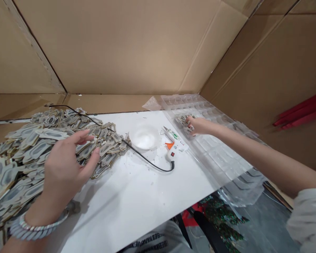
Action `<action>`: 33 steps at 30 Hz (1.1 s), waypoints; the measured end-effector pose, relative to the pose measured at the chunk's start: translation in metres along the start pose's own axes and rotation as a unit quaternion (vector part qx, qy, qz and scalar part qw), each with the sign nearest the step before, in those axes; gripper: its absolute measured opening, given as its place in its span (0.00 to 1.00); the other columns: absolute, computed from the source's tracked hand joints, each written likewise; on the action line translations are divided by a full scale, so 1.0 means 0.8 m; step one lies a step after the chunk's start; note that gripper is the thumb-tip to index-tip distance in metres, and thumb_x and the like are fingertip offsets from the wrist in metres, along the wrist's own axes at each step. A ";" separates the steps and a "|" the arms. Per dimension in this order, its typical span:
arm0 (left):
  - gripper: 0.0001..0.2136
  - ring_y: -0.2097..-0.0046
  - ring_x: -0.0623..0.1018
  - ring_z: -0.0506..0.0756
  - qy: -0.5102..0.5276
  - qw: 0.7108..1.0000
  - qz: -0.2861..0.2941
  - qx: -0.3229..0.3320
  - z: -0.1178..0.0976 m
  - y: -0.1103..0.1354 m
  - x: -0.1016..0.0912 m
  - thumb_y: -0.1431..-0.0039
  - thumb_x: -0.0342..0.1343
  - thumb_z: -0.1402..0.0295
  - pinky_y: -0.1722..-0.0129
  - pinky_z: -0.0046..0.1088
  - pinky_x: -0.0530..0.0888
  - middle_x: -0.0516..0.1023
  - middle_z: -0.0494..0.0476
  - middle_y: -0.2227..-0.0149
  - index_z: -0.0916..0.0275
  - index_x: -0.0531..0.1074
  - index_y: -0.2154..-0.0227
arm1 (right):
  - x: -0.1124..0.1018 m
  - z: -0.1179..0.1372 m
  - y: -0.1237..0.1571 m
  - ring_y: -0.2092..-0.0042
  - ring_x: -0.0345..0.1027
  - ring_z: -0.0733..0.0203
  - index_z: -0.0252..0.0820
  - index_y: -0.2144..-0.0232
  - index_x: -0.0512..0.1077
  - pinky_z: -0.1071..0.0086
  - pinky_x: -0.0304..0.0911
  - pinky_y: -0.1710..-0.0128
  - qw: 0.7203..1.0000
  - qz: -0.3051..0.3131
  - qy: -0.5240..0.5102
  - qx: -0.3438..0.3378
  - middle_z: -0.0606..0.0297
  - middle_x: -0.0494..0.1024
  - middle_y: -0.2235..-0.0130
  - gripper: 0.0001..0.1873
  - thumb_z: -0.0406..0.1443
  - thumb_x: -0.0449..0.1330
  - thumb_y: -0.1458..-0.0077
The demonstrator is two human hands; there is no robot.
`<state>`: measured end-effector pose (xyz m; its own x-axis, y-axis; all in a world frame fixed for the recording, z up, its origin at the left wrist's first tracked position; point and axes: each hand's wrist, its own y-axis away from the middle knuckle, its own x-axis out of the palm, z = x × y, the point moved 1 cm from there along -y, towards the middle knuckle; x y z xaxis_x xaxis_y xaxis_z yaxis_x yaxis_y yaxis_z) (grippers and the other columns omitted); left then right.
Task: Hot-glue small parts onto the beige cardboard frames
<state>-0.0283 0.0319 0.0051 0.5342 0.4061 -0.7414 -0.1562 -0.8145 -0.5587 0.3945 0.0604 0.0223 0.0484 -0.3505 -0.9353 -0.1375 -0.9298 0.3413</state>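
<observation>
My left hand [68,160], wearing pale beaded bracelets, hovers over the pile of flat grey-and-tan cut-out pieces [34,154]. Thumb and fingers are apart, and nothing shows between them. On the right, my right hand [198,125] reaches into a compartment of the clear plastic tray [221,140]. Its fingers are curled down at a small heap of metal-coloured pieces [183,119]. The fingertips are partly hidden, so what they grip cannot be made out. Between the hands lies a white glue gun [171,154] with an orange trigger, near a white round dish [144,137].
A black cord [147,160] crosses the white tabletop [137,196] and runs over the pile. Cardboard walls [126,45] enclose the back and right. A crumpled clear plastic piece [152,103] rests at the back edge. Below the front edge are green-and-red decorations [223,221].
</observation>
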 end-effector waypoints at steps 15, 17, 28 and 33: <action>0.21 0.58 0.78 0.61 -0.030 0.995 -0.041 0.082 0.013 0.002 0.006 0.39 0.52 0.58 0.52 0.37 0.72 0.81 0.60 0.60 0.66 0.67 0.47 | 0.004 -0.004 -0.003 0.62 0.72 0.58 0.38 0.49 0.68 0.65 0.68 0.62 1.000 -0.008 0.007 0.010 0.62 0.77 0.61 0.24 0.33 0.67 0.48; 0.22 0.58 0.77 0.61 -0.038 0.994 -0.045 0.094 0.013 0.002 0.005 0.38 0.52 0.59 0.52 0.37 0.72 0.81 0.61 0.61 0.68 0.67 0.47 | 0.004 -0.006 -0.001 0.65 0.71 0.58 0.39 0.51 0.68 0.69 0.64 0.66 0.999 -0.028 -0.021 0.004 0.63 0.77 0.64 0.26 0.29 0.68 0.54; 0.07 0.60 0.78 0.56 -0.011 0.977 -0.044 0.206 -0.008 0.007 -0.003 0.37 0.54 0.70 0.55 0.32 0.73 0.80 0.57 0.64 0.63 0.72 0.58 | -0.017 0.001 0.058 0.73 0.60 0.64 0.43 0.73 0.64 0.70 0.56 0.73 0.953 -0.181 -0.240 -0.025 0.71 0.66 0.76 0.20 0.52 0.62 0.50; 0.03 0.67 0.78 0.50 0.076 0.974 0.027 0.210 -0.020 0.011 -0.003 0.37 0.54 0.71 0.64 0.25 0.73 0.80 0.51 0.68 0.60 0.72 0.63 | 0.029 0.104 0.118 0.73 0.63 0.66 0.42 0.72 0.67 0.72 0.59 0.73 0.811 0.016 -0.557 -0.179 0.71 0.68 0.75 0.18 0.46 0.68 0.55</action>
<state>-0.0179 0.0176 0.0079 0.6276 0.2745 -0.7285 -0.4967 -0.5794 -0.6462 0.3006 -0.0261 0.0252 -0.9008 -0.2413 -0.3611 0.1841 -0.9652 0.1857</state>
